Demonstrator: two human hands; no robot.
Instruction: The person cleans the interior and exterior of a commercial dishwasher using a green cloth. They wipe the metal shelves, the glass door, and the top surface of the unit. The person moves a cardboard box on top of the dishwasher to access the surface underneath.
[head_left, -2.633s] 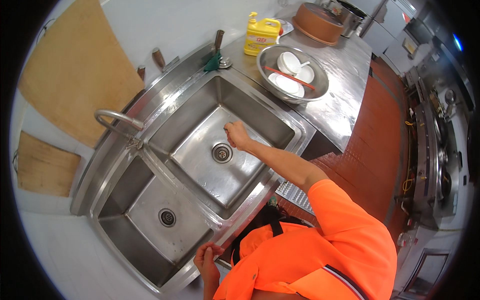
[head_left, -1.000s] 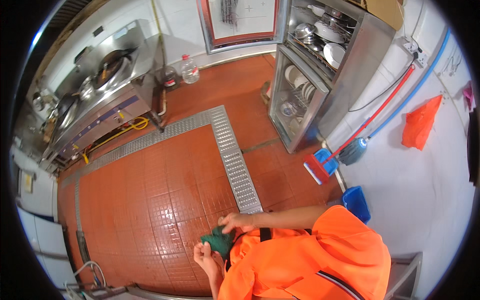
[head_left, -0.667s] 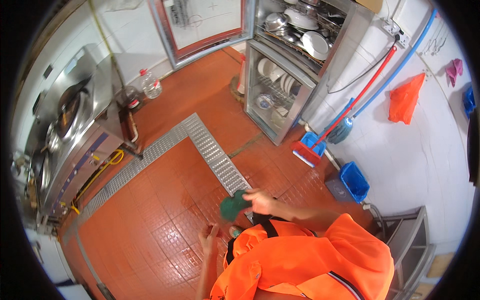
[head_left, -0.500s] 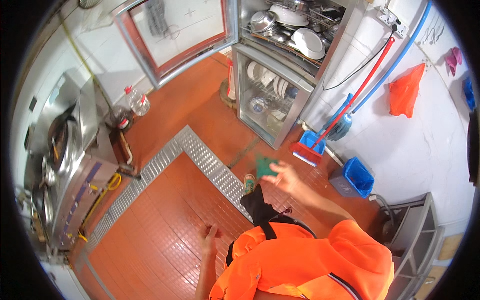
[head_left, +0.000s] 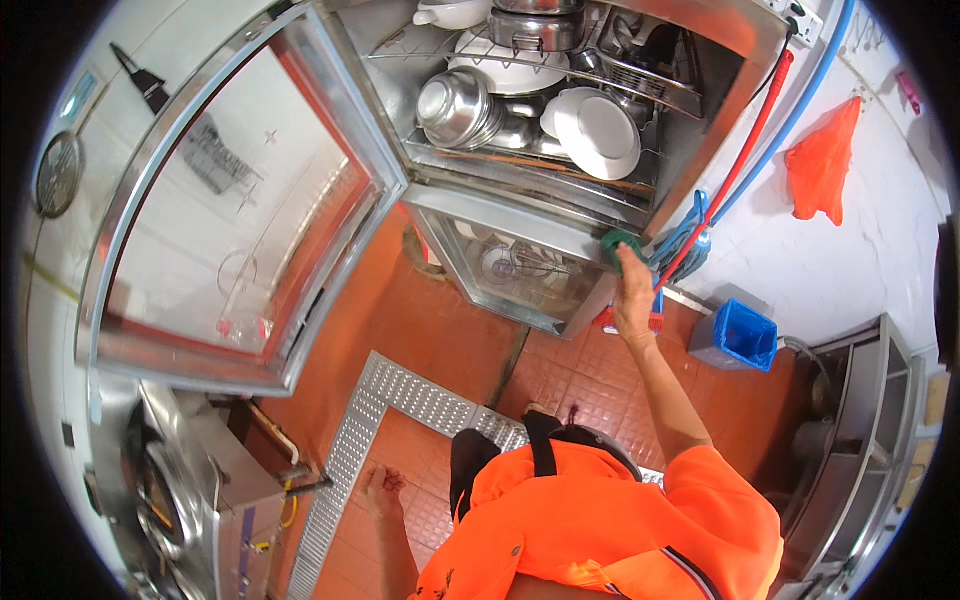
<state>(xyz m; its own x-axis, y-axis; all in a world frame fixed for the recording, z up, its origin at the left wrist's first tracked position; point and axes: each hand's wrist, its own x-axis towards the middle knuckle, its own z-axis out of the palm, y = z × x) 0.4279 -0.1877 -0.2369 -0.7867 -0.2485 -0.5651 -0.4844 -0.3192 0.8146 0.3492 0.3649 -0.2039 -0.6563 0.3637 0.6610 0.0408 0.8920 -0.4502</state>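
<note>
Head view: the right hand has its fingers closed on a soft green scouring pad, at the top right corner of a metal-framed glass lower door; whether it presses there cannot be told. The left hand hangs over the red tiled floor, fingers loosely bent — any grip cannot be made out. A hard push at that corner could jolt the steel cabinet, making the white dish or stacked silver bowls slide. A stray knuckle could knock the red pole beside it — and too slack a pinch could drop the pad.
</note>
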